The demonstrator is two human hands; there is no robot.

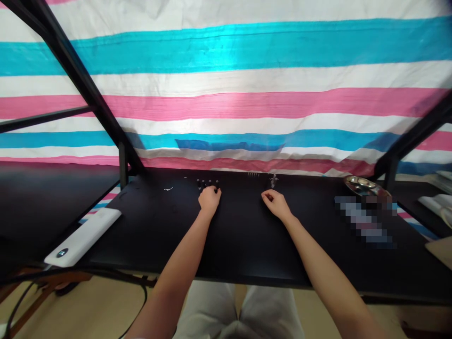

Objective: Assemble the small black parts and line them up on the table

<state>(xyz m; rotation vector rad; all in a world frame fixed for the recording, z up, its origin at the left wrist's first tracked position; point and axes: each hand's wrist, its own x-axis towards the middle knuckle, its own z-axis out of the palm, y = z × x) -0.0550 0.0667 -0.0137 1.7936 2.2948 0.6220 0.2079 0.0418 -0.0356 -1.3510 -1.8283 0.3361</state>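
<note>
Working mid-frame: left hand (209,201) by small dark pieces (199,184), right hand (277,204) near translucent bits (273,181), on bench (243,240). Grip of either: cannot tell.

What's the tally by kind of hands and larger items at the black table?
Hands: 2 (left hand, right hand)
White device with a display: 1
Shiny metal dish: 1
Total: 4

Left out: small dark pieces, too tiny to count surely; pixelated patch, unreadable.
</note>
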